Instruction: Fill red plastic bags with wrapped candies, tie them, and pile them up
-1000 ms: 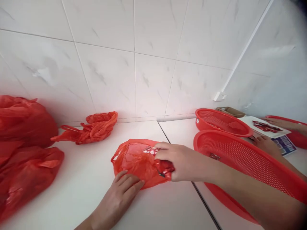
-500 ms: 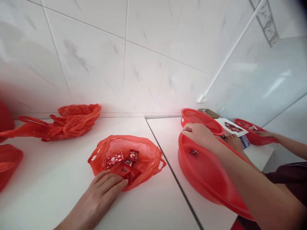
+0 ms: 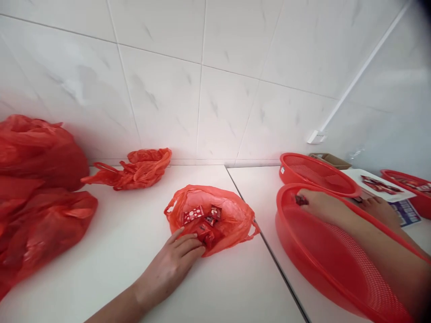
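My left hand (image 3: 175,258) lies at the near rim of an open red plastic bag (image 3: 235,224), its fingers curled over the edge; the thumb is out of sight. Inside the bag are several small red wrapped packets, among them a dotted packet (image 3: 193,215) and a darker packet (image 3: 216,211). Over the large red plastic basket (image 3: 323,260), my right hand (image 3: 318,204) pinches a small dark-red wrapped packet (image 3: 301,200) between its fingertips. My right forearm hides part of the basket.
Another red basket (image 3: 316,172) stands behind. Crumpled red bags (image 3: 134,172) and fuller red bags (image 3: 43,152) lie to the left. At right, another person's hand (image 3: 379,208) is near a white sheet (image 3: 393,190) with red packets pictured or lying on it. A tiled wall closes the back.
The view has turned left, so things appear farther right. A packet now shows in my right hand, and the packet seen in the large basket is no longer visible there. My left hand stays at the bag.
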`<state>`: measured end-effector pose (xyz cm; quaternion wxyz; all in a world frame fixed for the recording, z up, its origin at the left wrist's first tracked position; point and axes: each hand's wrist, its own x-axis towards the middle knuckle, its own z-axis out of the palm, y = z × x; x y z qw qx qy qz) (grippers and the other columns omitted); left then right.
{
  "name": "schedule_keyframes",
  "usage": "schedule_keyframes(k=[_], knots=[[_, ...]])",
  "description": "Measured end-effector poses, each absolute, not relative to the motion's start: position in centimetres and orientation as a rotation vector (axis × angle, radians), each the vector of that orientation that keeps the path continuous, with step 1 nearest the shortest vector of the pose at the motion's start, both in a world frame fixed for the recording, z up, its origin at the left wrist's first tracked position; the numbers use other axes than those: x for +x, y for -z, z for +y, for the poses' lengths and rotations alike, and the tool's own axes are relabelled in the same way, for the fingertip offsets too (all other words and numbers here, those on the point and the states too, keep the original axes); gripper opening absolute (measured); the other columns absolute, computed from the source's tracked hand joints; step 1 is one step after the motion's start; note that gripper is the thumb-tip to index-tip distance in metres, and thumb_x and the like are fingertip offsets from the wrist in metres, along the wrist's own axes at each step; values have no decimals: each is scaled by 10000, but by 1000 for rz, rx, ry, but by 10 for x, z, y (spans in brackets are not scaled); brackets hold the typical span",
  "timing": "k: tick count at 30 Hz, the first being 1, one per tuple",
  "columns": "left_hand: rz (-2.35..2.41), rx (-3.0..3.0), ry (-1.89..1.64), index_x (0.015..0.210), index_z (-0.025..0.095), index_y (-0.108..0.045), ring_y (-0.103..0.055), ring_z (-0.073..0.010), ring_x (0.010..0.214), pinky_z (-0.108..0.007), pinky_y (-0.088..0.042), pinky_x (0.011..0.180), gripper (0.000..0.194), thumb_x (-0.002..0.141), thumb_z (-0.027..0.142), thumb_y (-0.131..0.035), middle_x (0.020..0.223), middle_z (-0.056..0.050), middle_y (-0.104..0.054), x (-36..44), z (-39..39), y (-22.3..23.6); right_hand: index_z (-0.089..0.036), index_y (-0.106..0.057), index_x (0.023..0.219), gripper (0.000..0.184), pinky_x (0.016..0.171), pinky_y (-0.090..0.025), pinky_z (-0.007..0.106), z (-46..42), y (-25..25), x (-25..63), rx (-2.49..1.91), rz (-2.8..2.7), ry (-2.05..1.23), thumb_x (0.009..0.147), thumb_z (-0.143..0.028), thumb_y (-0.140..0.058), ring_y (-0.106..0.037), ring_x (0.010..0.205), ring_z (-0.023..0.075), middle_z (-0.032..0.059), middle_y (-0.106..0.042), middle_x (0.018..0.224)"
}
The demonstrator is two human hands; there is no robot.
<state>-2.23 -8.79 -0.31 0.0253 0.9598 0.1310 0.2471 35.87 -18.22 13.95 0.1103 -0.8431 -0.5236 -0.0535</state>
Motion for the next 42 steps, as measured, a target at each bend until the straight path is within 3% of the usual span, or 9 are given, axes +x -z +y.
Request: schedule_keyframes(k=[2, 6, 11, 16, 24, 27, 31, 37, 42], knots=[[395, 2955, -773, 1177, 218, -556, -559, -205, 1132, -441, -384, 1054, 326, 900, 99, -430, 1130, -56, -652, -22, -90, 1, -238, -529, 729, 72, 535, -331, 280, -177, -153, 335, -2406, -1631, 165, 782, -190, -521, -542, 621, 153, 14, -634, 730], [404, 2920, -985, 1190, 219, -530, -557, -216, 1121, -447, -425, 1001, 311, 895, 143, -467, 1128, -91, -633, -23, -93, -3, -273, -545, 905, 185, 572, -343, 240, -167, -169, 257, -2141, -1863, 240, 797, -140, -475, -562, 708, 115, -29, -634, 956], [778, 2718, -1284, 1292, 237, -425, -400, -284, 1267, -497, -423, 980, 446, 863, 205, -544, 1348, -156, -427, -32, -89, -1, -250, -536, 1014, 314, 621, -376, 249, -139, -137, 193, -1919, -2287, 224, 795, -64, -411, -587, 798, 144, 2, -624, 1001], [1160, 2376, -1323, 1342, 247, -352, -287, -301, 1341, -535, -377, 1015, 532, 861, 350, -557, 1439, -153, -291, -41, -62, 11, -258, -459, 1231, 418, 778, -460, 320, -139, -104, 191, -1937, -2147, 336, 840, -133, -383, -550, 1074, 223, 58, -505, 1299], [1285, 1856, -971, 1401, 207, -300, -503, -311, 1185, -499, -389, 973, 713, 806, 505, -557, 1243, -142, -567, -38, -23, 5, -216, -300, 1358, 534, 1009, -394, 443, -195, -34, 195, -1997, -1326, 183, 869, -398, -416, -320, 1326, 297, 129, -292, 1439], [1054, 1549, -915, 1265, 211, -480, -647, -249, 876, -404, -480, 813, 592, 749, 457, -636, 950, -72, -679, -29, -20, -16, -160, -285, 1347, 595, 900, -465, 411, -185, -17, 207, -2064, -1151, -133, 849, -451, -433, -470, 1196, 297, 172, -438, 1310], [770, 1172, -1044, 929, 145, -602, -601, -155, 602, -282, -477, 583, 367, 670, 377, -722, 723, -29, -639, -12, -7, -64, -189, -539, 949, 327, 555, -468, 303, -156, -35, 234, -1889, -992, -667, 837, -480, -440, -581, 651, 189, 53, -600, 808], [546, 1038, -1406, 868, 195, -550, -546, -74, 597, -191, -455, 586, 244, 698, 287, -700, 693, 43, -555, -14, 10, -154, -197, -541, 735, 273, 454, -378, 189, -128, -104, 249, -1081, -613, -688, 682, -406, -708, -500, 564, 87, -23, -568, 719], [414, 1150, -1359, 1063, 201, -546, -592, -97, 726, -236, -497, 684, 457, 654, 122, -734, 822, 3, -603, -31, 0, -179, -181, -555, 664, 242, 415, -335, 173, -116, -125, 255, -966, -643, -595, 675, -353, -724, -464, 498, 65, -31, -569, 631]])
